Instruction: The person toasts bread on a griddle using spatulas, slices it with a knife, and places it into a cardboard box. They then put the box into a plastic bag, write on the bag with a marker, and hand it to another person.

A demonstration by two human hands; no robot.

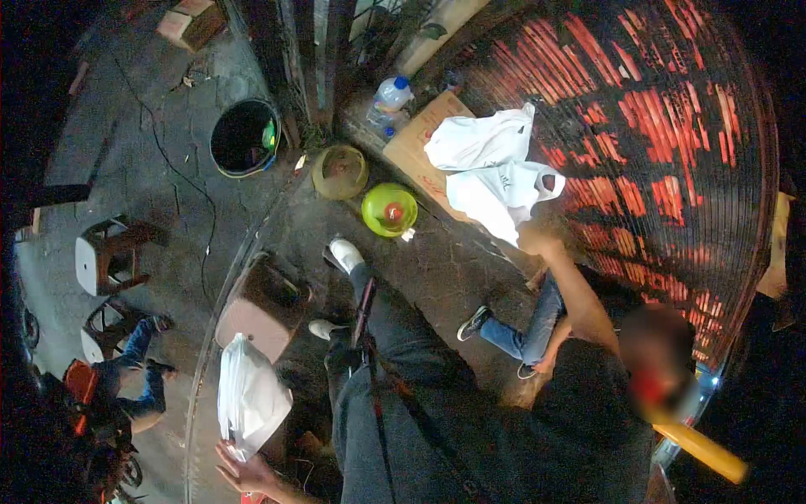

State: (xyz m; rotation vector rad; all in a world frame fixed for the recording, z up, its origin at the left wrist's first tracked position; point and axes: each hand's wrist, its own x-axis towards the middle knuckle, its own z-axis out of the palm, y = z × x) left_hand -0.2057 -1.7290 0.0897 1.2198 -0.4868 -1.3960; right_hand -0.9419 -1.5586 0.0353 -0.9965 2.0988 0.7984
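Note:
My left hand (243, 472) is at the bottom edge, its fingers stretched and spread right at the lower end of a white plastic bag (254, 395). The bag is bulging, and its top overlaps the edge of a pale plastic stool (253, 319). No part of my right hand shows. To my right, a crouching person in a dark shirt and jeans (537, 323) reaches out an arm, with a hand (541, 239) at the edge of a white printed bag (504, 197). Another white bag (478, 139) lies beside it, over a cardboard box (420, 139).
A yellow-green round item (389, 210) and a dull yellowish round one (339, 172) stand on the ground ahead. Behind them are a dark bucket (244, 139) and a water bottle (391, 95). A slatted shutter (621, 101) rises at right; a seated person (138, 386) and stools (105, 256) are at left.

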